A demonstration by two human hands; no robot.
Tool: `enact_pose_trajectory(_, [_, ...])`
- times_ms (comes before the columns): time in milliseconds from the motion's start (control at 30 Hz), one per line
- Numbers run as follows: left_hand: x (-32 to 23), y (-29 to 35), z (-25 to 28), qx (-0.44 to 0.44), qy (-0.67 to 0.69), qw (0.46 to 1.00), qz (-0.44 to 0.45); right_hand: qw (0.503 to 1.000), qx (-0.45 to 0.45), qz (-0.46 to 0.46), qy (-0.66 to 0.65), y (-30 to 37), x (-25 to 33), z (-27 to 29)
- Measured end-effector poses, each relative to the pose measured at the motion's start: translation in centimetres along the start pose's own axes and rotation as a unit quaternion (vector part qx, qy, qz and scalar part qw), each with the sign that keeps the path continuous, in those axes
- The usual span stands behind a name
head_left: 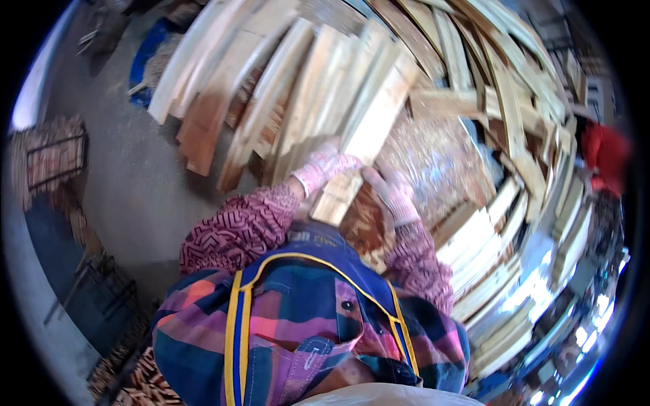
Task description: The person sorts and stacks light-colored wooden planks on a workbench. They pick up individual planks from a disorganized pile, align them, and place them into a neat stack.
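A pale wooden board (379, 115) runs away from my body, its near end close to my apron. My left hand (326, 168), in a pinkish-white knit glove, grips the board from the left, its fingers over the top face. On the opposite edge, my right hand (393, 191) in a matching glove holds the board, the thumb side against the wood. Some fingers of the right hand are hidden or blurred. To the left of the held board, several similar planks (305, 101) lie side by side, their near ends uneven.
A worn wooden panel (440, 159) lies right of the held board. Planks are heaped crosswise (508, 101) beyond it, with stacked boards (474, 247) at the near right. Far left stand a bundled wood stack (54, 155) and a blue round container (145, 61). Someone in red (604, 155) is at the right.
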State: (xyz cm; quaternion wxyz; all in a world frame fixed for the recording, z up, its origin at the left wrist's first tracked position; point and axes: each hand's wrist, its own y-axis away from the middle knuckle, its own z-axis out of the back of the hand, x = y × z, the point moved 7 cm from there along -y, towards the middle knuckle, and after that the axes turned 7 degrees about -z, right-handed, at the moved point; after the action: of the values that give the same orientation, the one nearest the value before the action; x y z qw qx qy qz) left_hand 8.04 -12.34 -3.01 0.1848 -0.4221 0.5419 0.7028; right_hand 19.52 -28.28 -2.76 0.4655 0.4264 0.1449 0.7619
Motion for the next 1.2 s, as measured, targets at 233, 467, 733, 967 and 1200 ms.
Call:
enact_pose_trajectory(233, [-2.4, 3.7, 15.6, -0.024, 0.14, 0.985, -0.102, 0.829, -0.154, -0.064, -0.533, -2.6, -6.3, 4.8])
enact_pose_trajectory(467, [1.4, 4.1, 39.1, -0.085, -0.218, 0.972, -0.029, 0.87, -0.106, -0.06, -0.478, -4.6, -4.4, 3.9])
enact_pose_trajectory(733, [8.8, 0.6, 45.3, -0.184, -0.435, 0.881, -0.044, 0.931, -0.289, 0.07, -0.21, -11.2, -0.1, 17.9])
enact_pose_trajectory(967, [1.3, 2.6, 39.2, -0.3, -0.534, 0.789, 0.04, 0.841, -0.424, -0.087, 0.325, -24.3, 5.3, 37.5])
enact_pose_trajectory(1200, [0.9, 3.0, 39.9, -0.312, -0.597, 0.737, 0.052, 0.874, -0.372, -0.079, 0.302, -27.8, 4.1, 39.0])
